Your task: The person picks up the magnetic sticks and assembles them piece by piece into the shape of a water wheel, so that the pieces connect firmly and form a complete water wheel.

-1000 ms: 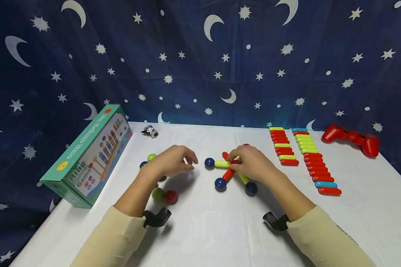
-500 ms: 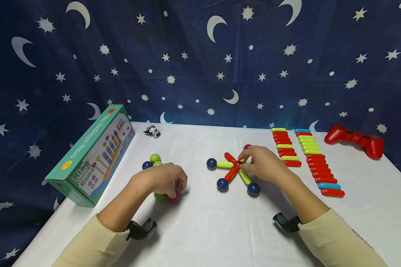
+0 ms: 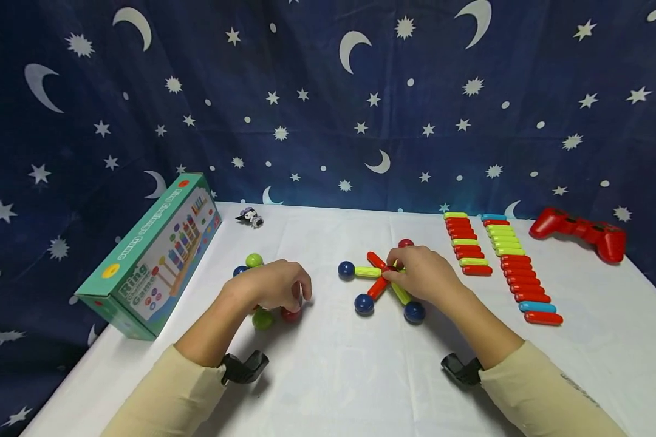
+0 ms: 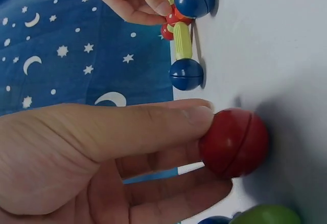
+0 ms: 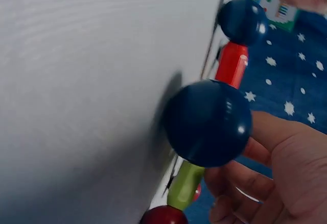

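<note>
My left hand [image 3: 276, 286] pinches a red ball [image 4: 235, 142] between thumb and fingertips, low over the white table at its left side. A green ball [image 3: 262, 319] lies beside it, and another green ball [image 3: 254, 260] and a blue ball [image 3: 240, 270] show beyond the hand. My right hand [image 3: 423, 273] is over a star of rods and balls, its thumb and finger on the red centre ball [image 4: 176, 16]. Red rods [image 3: 378, 287] and yellow-green rods [image 3: 367, 272] run out from the centre, several tipped with blue balls [image 3: 364, 304]. The hand hides part of the star.
Two columns of red, yellow-green and blue rods [image 3: 516, 273] lie at the right. A red game controller [image 3: 578, 232] sits at the back right corner. A green toy box [image 3: 153, 255] stands at the left, with a small figurine [image 3: 249, 216] near the back edge.
My left hand has come down from above the table onto the red ball and shifted it slightly right. My right fingers drew back a little from the star's centre, then returned to it.
</note>
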A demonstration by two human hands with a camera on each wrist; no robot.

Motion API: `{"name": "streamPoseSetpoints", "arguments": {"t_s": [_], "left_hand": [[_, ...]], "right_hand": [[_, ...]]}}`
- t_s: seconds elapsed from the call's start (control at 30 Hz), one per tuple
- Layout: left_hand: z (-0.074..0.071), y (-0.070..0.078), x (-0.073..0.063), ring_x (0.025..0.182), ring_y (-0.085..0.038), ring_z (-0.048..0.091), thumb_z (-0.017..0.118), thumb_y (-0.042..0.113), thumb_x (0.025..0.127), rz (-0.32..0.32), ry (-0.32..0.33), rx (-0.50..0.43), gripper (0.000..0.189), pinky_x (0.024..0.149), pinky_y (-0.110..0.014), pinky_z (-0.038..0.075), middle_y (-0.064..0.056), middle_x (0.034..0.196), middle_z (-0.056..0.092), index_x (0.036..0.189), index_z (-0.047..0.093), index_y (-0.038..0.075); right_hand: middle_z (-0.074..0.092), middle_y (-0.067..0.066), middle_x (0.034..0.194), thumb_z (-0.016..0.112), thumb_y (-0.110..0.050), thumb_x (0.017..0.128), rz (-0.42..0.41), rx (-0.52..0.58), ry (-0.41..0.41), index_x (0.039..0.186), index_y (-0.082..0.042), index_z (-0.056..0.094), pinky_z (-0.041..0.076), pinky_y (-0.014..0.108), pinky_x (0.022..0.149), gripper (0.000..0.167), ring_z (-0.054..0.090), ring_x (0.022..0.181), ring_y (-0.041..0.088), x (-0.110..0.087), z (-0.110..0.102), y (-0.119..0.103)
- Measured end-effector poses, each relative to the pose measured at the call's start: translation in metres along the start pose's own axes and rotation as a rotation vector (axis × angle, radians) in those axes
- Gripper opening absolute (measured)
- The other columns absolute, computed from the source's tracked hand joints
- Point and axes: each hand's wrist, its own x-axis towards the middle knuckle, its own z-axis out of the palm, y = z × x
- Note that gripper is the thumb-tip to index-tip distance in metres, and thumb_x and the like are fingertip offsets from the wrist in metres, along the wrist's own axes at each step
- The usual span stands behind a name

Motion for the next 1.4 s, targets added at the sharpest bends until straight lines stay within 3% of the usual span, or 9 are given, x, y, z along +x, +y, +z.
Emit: {"name": "streamPoseSetpoints", "arguments": {"t_s": [0.27,0.5,0.63,0.77,1.03,1.17,1.4], "left_hand": [[-0.001,0.0,0.024,0.083,-0.016,0.063,0.073,0.003,0.091,0.041,0.07,0.03,0.023,0.078,-0.033,0.052,0.0,0.091,0.07,0.111,0.075,0.012],[-0.004,0.002,0.045,0.087,-0.018,0.064,0.073,0.005,0.093,0.047,0.152,-0.018,0.024,0.085,-0.033,0.055,-0.006,0.1,0.071,0.116,0.075,0.008],[-0.003,0.002,0.059,0.092,-0.02,0.063,0.072,0.007,0.094,0.072,0.188,-0.093,0.022,0.088,-0.035,0.054,-0.008,0.105,0.073,0.115,0.076,0.007],[0.0,0.006,0.075,0.094,-0.02,0.064,0.072,0.007,0.093,0.094,0.244,-0.18,0.023,0.09,-0.035,0.053,-0.009,0.108,0.075,0.115,0.076,0.005],[0.012,0.028,0.104,0.093,-0.02,0.066,0.071,0.007,0.093,0.134,0.363,-0.303,0.025,0.082,-0.028,0.052,-0.011,0.106,0.077,0.117,0.076,0.002],[0.02,0.03,0.112,0.094,-0.021,0.068,0.07,0.007,0.092,0.107,0.422,-0.378,0.025,0.081,-0.028,0.052,-0.011,0.107,0.078,0.115,0.077,0.003],[0.026,0.03,0.117,0.088,-0.018,0.067,0.068,0.004,0.093,0.062,0.469,-0.567,0.023,0.075,-0.023,0.054,-0.014,0.108,0.076,0.114,0.076,0.0]], "right_hand": [[0.072,0.004,0.093,0.077,-0.031,0.093,-0.014,-0.03,0.028,0.114,-0.015,0.077,0.054,0.037,0.073,0.027,0.059,0.083,0.022,0.001,0.008,0.0],[0.072,0.008,0.109,0.076,-0.021,0.094,-0.092,-0.015,-0.002,0.114,-0.016,0.077,0.056,0.049,0.093,0.021,0.063,0.1,0.026,-0.001,0.002,0.006],[0.071,0.006,0.106,0.077,-0.016,0.093,-0.143,0.023,-0.065,0.111,-0.016,0.079,0.056,0.047,0.094,0.018,0.062,0.097,0.025,0.0,-0.005,0.01],[0.07,0.004,0.102,0.077,-0.015,0.093,-0.129,0.047,-0.109,0.105,-0.017,0.08,0.055,0.043,0.09,0.013,0.06,0.094,0.023,0.006,-0.011,0.009],[0.074,0.005,0.108,0.075,-0.025,0.094,-0.061,0.006,-0.122,0.122,-0.015,0.074,0.057,0.043,0.089,0.03,0.064,0.096,0.022,0.025,-0.01,-0.01],[0.074,0.005,0.104,0.078,-0.03,0.091,-0.074,-0.058,-0.157,0.125,-0.015,0.073,0.055,0.038,0.081,0.037,0.062,0.089,0.02,0.031,-0.004,-0.017],[0.076,0.004,0.102,0.081,-0.028,0.089,-0.058,-0.036,-0.142,0.124,-0.015,0.074,0.054,0.039,0.083,0.038,0.064,0.091,0.02,0.035,0.001,-0.019]]}}
